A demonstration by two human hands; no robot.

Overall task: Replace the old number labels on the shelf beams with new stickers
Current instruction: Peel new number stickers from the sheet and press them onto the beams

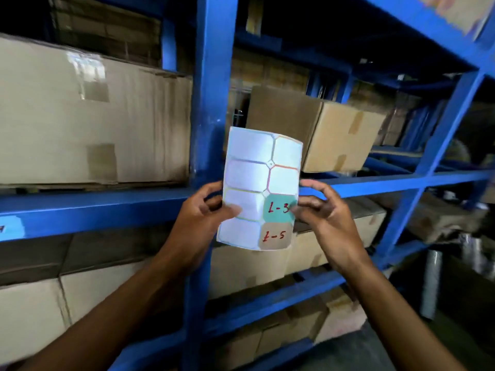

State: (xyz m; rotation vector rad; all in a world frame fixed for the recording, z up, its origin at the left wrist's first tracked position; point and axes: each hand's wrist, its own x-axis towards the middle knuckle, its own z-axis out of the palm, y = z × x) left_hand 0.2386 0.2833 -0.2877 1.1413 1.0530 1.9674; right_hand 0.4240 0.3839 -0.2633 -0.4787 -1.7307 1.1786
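**Sticker sheet held up before the blue shelf beam**

Here, a sticker sheet (pixel 261 188) stands near the centre of the view, held upright by both hands in front of a blue upright post (pixel 211 103) and a blue shelf beam (pixel 93 207) that runs from 9 o'clock toward 3 o'clock. The left hand (pixel 203 215) pinches the sheet's left edge, thumb on the front face, the other fingers curled behind and out of sight. The right hand (pixel 324 210) has its fingertips curled onto the sheet's right edge at the green sticker (pixel 278 208); whether it is lifting the sticker's edge cannot be told, since the fingers cover that spot.

The green sticker reads "1-3" in red, its last figure partly hidden by the right fingertips. Just below it, at 6 o'clock from it, a brown sticker (pixel 276 236) reads "1-5". The remaining fields on the sheet look pale and blank; whether stickers remain in them is hard to judge.

At 9 o'clock on the beam a pale blue label (pixel 13 228) is cut off by the frame edge, its writing unreadable. Cardboard boxes fill the shelves: a large box (pixel 80 116) at 10 o'clock and a tilted box (pixel 321 129) at 2 o'clock. The far right, around 3 to 4 o'clock, is dim and blurred.
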